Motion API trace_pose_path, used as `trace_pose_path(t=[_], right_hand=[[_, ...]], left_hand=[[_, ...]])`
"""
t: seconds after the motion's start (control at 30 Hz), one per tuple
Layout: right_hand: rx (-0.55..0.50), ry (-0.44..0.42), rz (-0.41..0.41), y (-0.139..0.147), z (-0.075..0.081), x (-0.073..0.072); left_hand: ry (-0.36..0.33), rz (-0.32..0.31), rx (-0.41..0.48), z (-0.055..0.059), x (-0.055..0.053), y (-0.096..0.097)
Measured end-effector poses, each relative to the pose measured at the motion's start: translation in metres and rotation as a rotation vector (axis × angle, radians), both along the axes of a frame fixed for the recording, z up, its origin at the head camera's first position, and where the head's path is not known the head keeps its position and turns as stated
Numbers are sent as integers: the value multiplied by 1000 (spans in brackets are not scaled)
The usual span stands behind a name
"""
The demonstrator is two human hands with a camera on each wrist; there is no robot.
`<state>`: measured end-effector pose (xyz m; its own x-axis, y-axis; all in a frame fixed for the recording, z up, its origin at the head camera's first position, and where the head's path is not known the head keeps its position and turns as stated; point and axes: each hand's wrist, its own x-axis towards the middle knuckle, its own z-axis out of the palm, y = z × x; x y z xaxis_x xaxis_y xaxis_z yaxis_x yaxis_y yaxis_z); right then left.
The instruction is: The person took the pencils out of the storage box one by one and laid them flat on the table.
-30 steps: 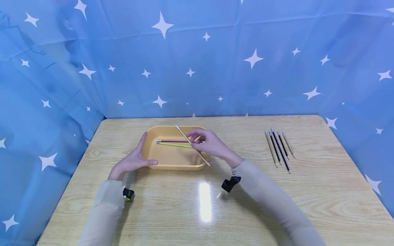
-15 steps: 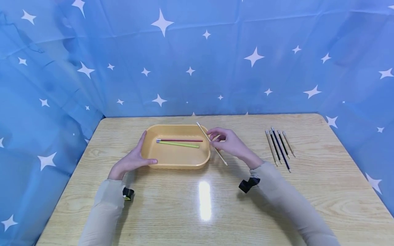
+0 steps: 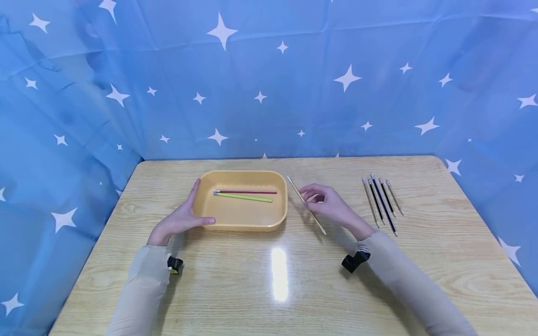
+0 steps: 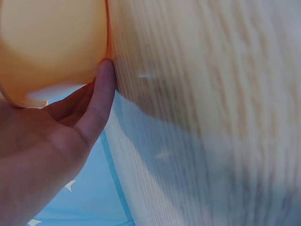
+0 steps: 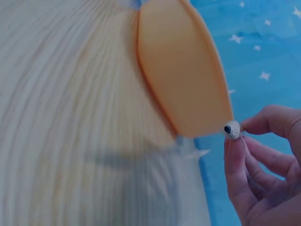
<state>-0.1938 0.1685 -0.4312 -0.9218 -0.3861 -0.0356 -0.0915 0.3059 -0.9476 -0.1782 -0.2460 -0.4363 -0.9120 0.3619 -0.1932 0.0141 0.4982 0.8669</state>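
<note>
My left hand (image 3: pixel 178 219) rests against the left end of an orange plastic tray (image 3: pixel 235 227), its thumb along the front wall and its fingers straight along the left side. In the left wrist view, the thumb (image 4: pixel 101 94) touches the tray's outer wall. Inside the tray lie a dark red pencil (image 3: pixel 252 192) and a yellow-green pencil (image 3: pixel 248 198), side by side. To the right of the tray, my right hand (image 3: pixel 329 204) pinches a natural-wood pencil (image 3: pixel 316 220) between thumb and fingers, over the table. Its sharpened tip points toward the right wrist camera.
Several pencils (image 3: pixel 382 200), some dark and some wood-coloured, lie in a loose row on the table's right side. A pale wood-grain table (image 3: pixel 235 280) carries everything. Blue cloth (image 3: pixel 294 84) with white stars hangs behind it and at the sides.
My right hand has moved right with the wood pencil, from above the tray to beyond its right end. The left hand and the tray have stayed put.
</note>
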Motion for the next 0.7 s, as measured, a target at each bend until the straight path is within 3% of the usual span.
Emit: trace_pose_path(t=[0.37,0.7], right_hand=[[62,17,-36,35,-12,3],[115,3,-85,65,-10,8]], left_hand=[[1,-7,6,2,2,0],[-4,-11,22,0,1,-1]])
